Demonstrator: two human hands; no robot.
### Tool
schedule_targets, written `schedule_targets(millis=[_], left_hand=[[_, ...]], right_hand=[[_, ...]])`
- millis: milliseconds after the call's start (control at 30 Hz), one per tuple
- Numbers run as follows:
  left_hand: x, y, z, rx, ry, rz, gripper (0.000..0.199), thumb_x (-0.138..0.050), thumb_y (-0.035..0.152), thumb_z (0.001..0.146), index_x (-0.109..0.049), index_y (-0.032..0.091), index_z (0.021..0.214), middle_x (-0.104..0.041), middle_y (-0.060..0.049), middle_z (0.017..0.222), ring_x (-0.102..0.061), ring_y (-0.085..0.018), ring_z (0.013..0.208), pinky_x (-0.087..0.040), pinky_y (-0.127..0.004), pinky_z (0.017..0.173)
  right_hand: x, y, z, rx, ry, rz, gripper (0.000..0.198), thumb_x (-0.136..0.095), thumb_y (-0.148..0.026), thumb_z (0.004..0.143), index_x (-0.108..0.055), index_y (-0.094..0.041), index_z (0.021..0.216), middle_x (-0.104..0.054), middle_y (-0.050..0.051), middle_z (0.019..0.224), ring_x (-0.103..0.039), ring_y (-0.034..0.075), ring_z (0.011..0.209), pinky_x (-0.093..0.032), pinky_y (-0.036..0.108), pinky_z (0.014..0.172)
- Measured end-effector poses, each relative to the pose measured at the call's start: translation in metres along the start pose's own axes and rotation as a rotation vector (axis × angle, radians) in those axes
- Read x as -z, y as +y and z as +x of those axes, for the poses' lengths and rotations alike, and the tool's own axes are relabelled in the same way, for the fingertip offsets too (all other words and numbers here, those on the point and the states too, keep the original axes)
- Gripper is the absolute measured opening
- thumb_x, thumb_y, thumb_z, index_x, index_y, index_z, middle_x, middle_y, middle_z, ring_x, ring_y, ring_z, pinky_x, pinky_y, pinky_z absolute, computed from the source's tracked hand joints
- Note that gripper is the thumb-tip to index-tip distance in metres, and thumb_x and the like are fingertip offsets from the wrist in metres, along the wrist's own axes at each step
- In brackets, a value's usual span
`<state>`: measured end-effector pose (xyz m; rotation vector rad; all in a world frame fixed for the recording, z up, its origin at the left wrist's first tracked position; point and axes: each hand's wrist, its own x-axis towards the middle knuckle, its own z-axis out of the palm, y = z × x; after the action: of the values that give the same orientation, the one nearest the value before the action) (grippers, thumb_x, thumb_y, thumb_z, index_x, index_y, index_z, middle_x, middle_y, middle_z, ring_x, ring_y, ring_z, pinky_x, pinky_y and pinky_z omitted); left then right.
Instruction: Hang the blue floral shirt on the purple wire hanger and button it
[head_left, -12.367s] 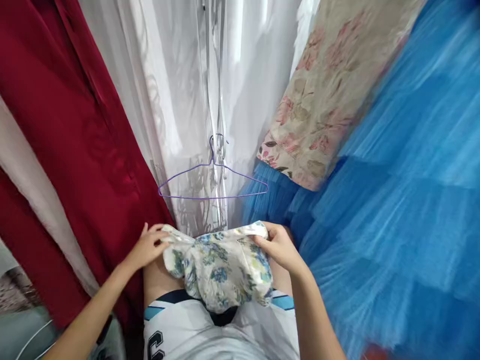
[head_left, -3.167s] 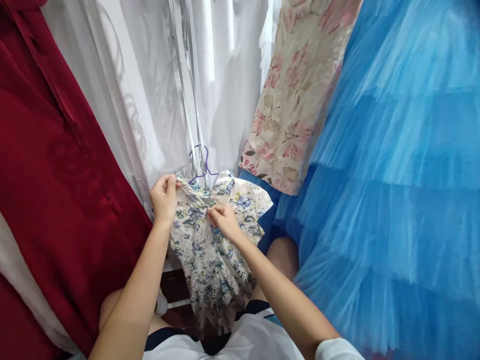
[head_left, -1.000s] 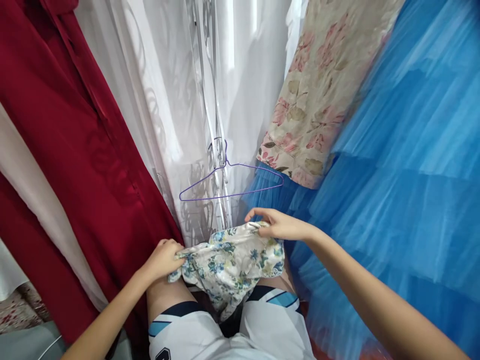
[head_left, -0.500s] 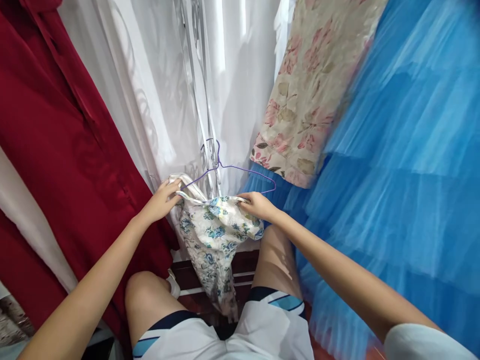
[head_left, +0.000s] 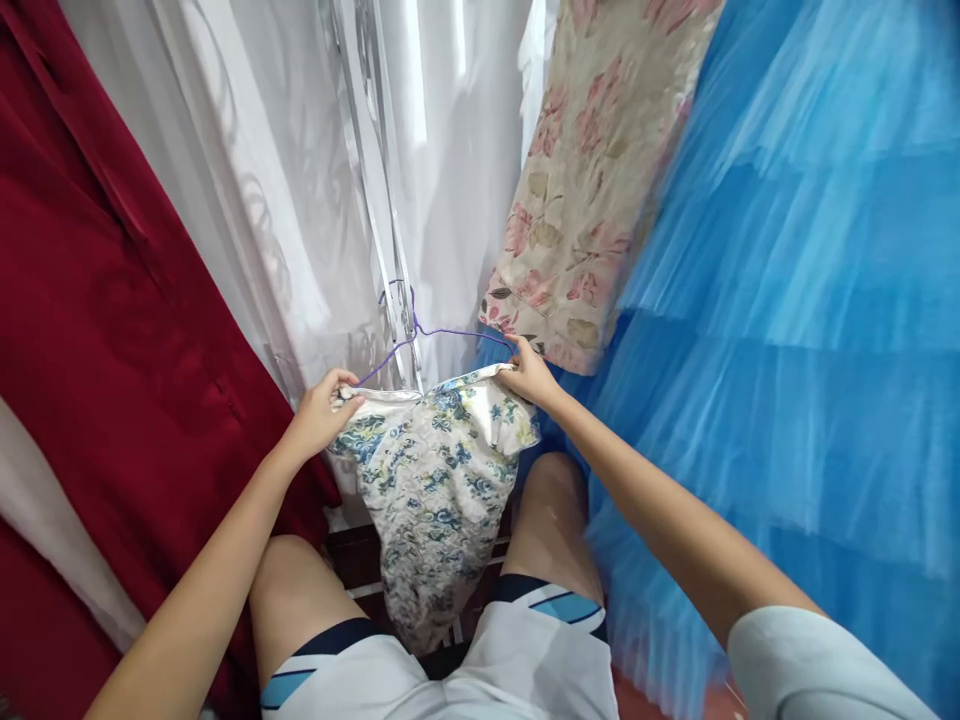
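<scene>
A white garment with blue flowers (head_left: 442, 480) hangs down between my knees, its top edge stretched between both hands. My left hand (head_left: 322, 408) pinches the left end of that edge, close to the left arm of a purple hanger (head_left: 416, 322). At the opposite end, my right hand (head_left: 527, 375) grips the edge beside the hanger's right tip. The hanger's hook is near the hanging silver-white strips (head_left: 384, 220). Its lower part is hidden behind the cloth, and I cannot tell how far it reaches inside.
To the left hangs a dark red garment (head_left: 142, 330). White fabric (head_left: 292, 200) covers the back. On the right are a cream cloth with pink flowers (head_left: 574, 210) and a large tiered blue tulle skirt (head_left: 787, 350). Dark slats show on the floor below.
The top edge has been pulled wider and straighter, and the garment now hangs more spread out. My right hand has risen towards the hanger's tip. The whole view has shifted slightly.
</scene>
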<state>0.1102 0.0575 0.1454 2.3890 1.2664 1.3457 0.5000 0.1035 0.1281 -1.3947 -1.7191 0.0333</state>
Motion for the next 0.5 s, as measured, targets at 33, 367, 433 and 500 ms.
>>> schedule_targets(millis=[33,367,433,500], left_hand=[[-0.001,0.002,0.000,-0.008,0.009,0.028,0.026,-0.062,0.036,0.085,-0.058,0.021,0.104,-0.065,-0.002,0.100,-0.061,-0.018,0.093,-0.044,-0.026,0.084],[0.020,-0.022,-0.004,0.140,0.350,-0.204,0.035,-0.075,0.041,0.074,-0.069,0.017,0.099,-0.069,-0.005,0.100,-0.063,-0.018,0.089,-0.047,-0.025,0.079],[0.020,-0.033,-0.007,0.248,0.323,-0.408,0.037,-0.078,0.041,0.071,-0.071,0.016,0.097,-0.070,-0.005,0.091,-0.064,-0.016,0.080,-0.049,-0.023,0.072],[0.015,-0.040,-0.011,0.374,0.307,-0.623,0.042,-0.081,0.040,0.068,-0.071,0.015,0.099,-0.071,-0.005,0.087,-0.064,-0.015,0.071,-0.050,-0.023,0.065]], right_hand=[[0.000,0.001,0.006,-0.019,-0.011,-0.009,0.075,-0.060,-0.022,0.071,-0.043,-0.010,0.143,-0.069,0.007,0.081,-0.061,0.022,0.070,-0.046,0.030,0.068],[0.055,-0.003,-0.003,-0.090,-0.420,0.260,0.030,-0.071,-0.030,0.072,-0.078,-0.011,0.093,-0.076,0.008,0.086,-0.068,0.022,0.078,-0.051,0.028,0.072],[0.069,-0.006,-0.012,-0.178,-0.574,0.479,0.036,-0.076,-0.041,0.069,-0.077,-0.009,0.086,-0.076,0.010,0.083,-0.068,0.021,0.073,-0.051,0.028,0.068],[0.071,-0.014,-0.021,-0.281,-0.675,0.699,0.046,-0.077,-0.051,0.069,-0.075,-0.008,0.084,-0.075,0.013,0.083,-0.069,0.022,0.071,-0.053,0.030,0.066]])
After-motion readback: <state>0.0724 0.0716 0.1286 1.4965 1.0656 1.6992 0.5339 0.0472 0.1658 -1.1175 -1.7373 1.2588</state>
